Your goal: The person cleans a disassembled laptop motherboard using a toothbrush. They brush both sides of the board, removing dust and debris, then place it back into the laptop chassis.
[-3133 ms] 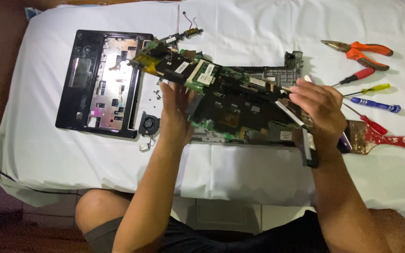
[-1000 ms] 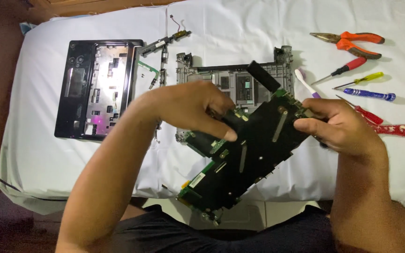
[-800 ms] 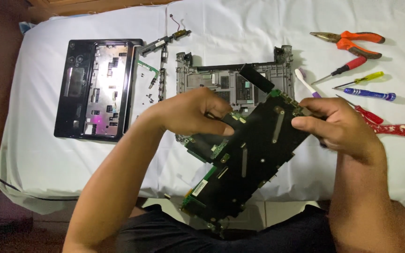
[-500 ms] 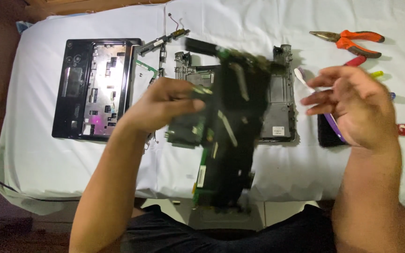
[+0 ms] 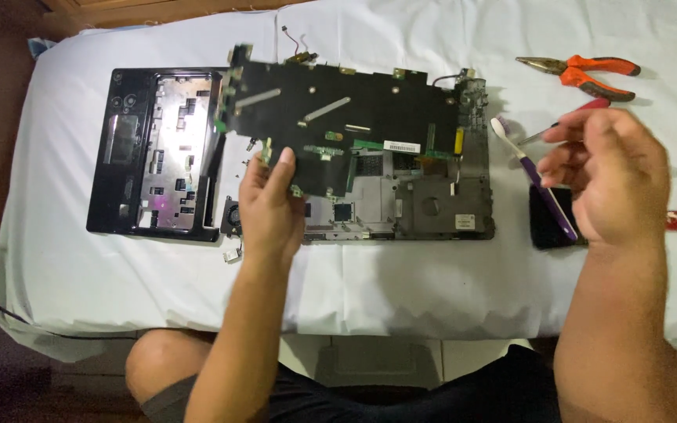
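Motherboard (image 5: 338, 117): dark side up, lying roughly flat and long-ways over the upper half of the grey laptop base chassis (image 5: 432, 207). One second back it was tilted on edge between both hands, near the body; it has since swung round and gone out over the chassis.

Left hand (image 5: 272, 207): clamped on the board's near-left edge, fingers on top, at about 7 o'clock of the board. It alone carries the board now.

Right hand (image 5: 609, 180): has let go. It hangs loose and part-curled, holding nothing, well apart from the board at its 3 o'clock, above the toothbrush (image 5: 534, 176) and a small black block (image 5: 552, 219).

Reading: the change from two hands to one, with the board levelled over the chassis, suggests the board is free of its cables and under easy control. Whether its far edge touches the chassis cannot be told.

Surroundings: black palm-rest cover (image 5: 154, 153) at 9 o'clock of the board, small fan (image 5: 231, 215) just beside the left wrist. Orange-handled pliers (image 5: 581, 70) at 2 o'clock. All on a white cloth (image 5: 401, 290).
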